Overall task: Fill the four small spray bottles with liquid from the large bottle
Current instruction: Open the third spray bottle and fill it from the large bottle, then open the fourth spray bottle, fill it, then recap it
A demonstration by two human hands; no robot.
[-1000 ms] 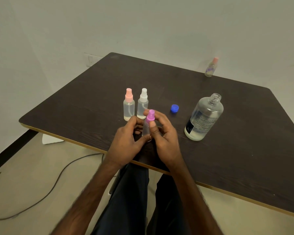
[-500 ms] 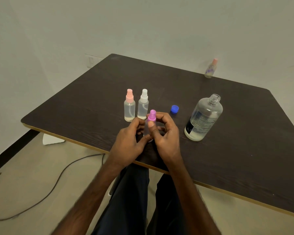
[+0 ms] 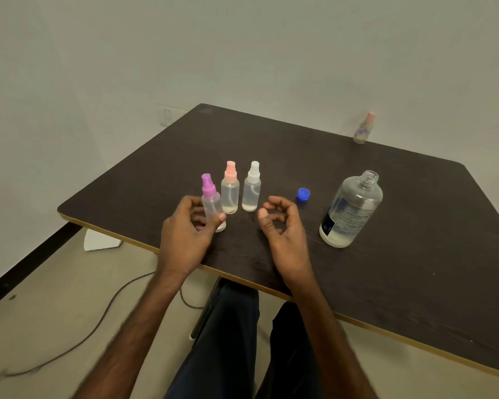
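The clear purple-capped spray bottle (image 3: 211,204), tilted left, sits gripped in the left hand (image 3: 185,237); the right hand (image 3: 284,228) is beside it, loosely curled and empty.

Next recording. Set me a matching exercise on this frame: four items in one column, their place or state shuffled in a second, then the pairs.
Column one
1. purple-capped spray bottle
2. large bottle
3. blue cap
4. far pink-capped bottle

Column two
A. stands alone near the far edge of the table
B. held by the left hand
C. lies loose on the tabletop
D. upright with its neck uncapped

Pairs: 1-B, 2-D, 3-C, 4-A
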